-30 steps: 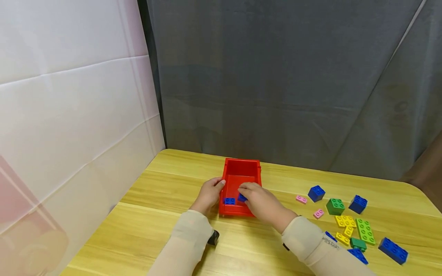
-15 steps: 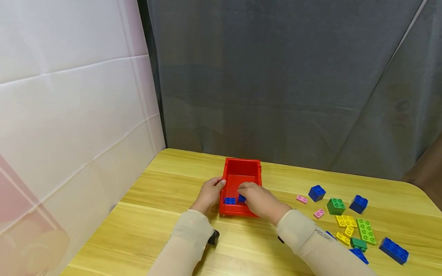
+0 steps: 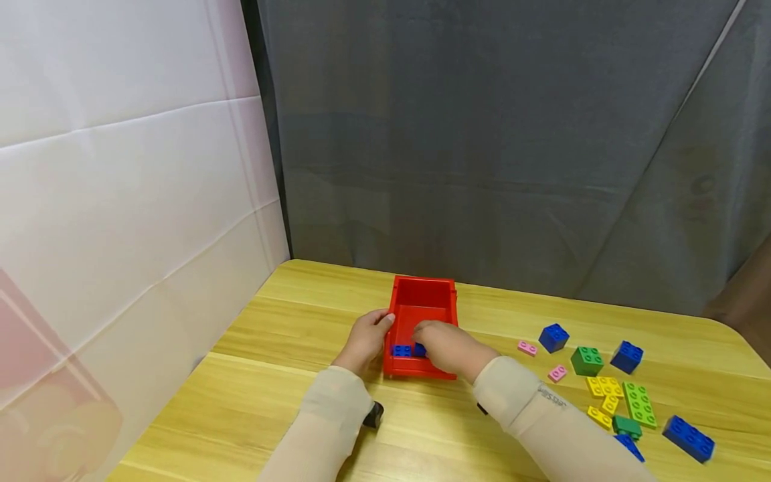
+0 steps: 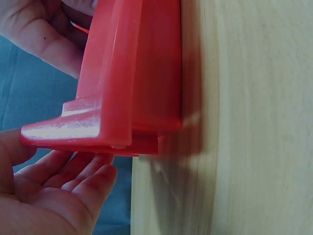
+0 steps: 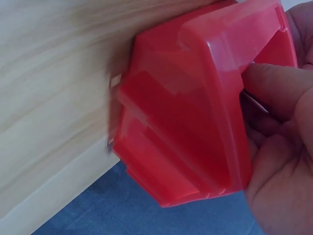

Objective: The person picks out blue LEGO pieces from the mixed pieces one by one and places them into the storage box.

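A red plastic bin (image 3: 420,367) stands on the wooden table. My left hand (image 3: 361,343) holds its left rim, thumb on top; in the left wrist view the fingers reach beneath the rim's edge. Inside the bin, near its front wall, lies a blue building brick (image 3: 401,351) with studs up. My right hand (image 3: 450,345) reaches over the right rim with fingers bent down, pinching a second blue brick (image 3: 419,350) close beside the first. Most of that second brick is hidden by the hand. From the right wrist the bin's outer wall (image 5: 176,127) hides both bricks.
Right of the bin lie loose bricks: pink ones (image 3: 527,348), blue ones (image 3: 553,338), a green one (image 3: 587,361), yellow ones (image 3: 604,386), a lime plate-like brick (image 3: 640,404) and a long blue one (image 3: 689,438). A grey curtain (image 3: 482,147) hangs behind the table.
My right hand and the blue brick at its fingers have shifted slightly left, nearer the first blue brick. The right forearm has swung left too. My left hand stays on the rim.
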The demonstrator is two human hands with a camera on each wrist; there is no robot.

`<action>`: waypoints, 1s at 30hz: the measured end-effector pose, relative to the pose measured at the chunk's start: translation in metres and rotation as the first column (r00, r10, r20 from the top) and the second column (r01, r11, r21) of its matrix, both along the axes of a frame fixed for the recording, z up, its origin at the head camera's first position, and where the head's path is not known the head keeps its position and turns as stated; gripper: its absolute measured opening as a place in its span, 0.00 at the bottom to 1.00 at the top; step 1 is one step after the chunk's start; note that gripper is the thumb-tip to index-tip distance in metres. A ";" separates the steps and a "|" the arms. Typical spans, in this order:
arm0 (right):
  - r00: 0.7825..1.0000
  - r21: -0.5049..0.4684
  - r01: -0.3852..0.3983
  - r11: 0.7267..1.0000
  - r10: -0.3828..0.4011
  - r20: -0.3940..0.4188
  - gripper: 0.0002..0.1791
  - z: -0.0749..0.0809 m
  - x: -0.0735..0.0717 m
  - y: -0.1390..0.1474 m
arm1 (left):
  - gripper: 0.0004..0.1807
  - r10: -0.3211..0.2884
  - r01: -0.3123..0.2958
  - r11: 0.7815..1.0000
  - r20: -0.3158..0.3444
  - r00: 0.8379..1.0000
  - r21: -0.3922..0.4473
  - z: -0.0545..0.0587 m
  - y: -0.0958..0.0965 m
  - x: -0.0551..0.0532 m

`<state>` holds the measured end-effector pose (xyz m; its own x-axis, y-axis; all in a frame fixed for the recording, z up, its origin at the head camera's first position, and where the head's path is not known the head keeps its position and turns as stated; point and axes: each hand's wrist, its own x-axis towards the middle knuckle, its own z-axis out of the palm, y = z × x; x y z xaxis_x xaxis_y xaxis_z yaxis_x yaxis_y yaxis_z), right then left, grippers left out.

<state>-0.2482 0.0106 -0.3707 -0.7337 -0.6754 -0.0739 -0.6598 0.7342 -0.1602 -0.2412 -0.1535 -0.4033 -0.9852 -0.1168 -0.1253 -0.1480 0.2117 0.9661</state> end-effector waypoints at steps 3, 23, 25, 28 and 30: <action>1.000 0.020 0.013 1.000 -0.014 0.022 0.15 0.002 -0.001 -0.002 | 0.22 0.005 -0.005 1.000 0.004 1.000 -0.002 0.000 0.000 0.000; 0.991 0.007 0.019 1.000 -0.019 0.132 0.14 0.003 -0.011 -0.008 | 0.22 0.003 -0.003 1.000 -0.003 1.000 0.007 0.000 0.000 -0.001; 0.990 0.010 0.012 1.000 -0.014 0.141 0.14 0.003 -0.012 -0.009 | 0.22 0.004 -0.004 1.000 0.003 1.000 0.005 -0.001 0.000 -0.001; 0.988 0.019 0.008 1.000 -0.010 0.152 0.14 0.003 -0.013 -0.009 | 0.22 0.005 -0.005 1.000 0.008 1.000 0.011 -0.001 0.000 -0.001; 0.986 0.019 0.013 1.000 -0.016 0.164 0.13 0.004 -0.014 -0.009 | 0.22 0.005 -0.005 1.000 0.011 1.000 0.016 0.000 0.000 -0.001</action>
<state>-0.2622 0.0012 -0.3670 -0.7201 -0.6626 -0.2059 -0.6152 0.7470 -0.2521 -0.2417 -0.1531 -0.4033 -0.9832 -0.1199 -0.1376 -0.1593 0.1956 0.9677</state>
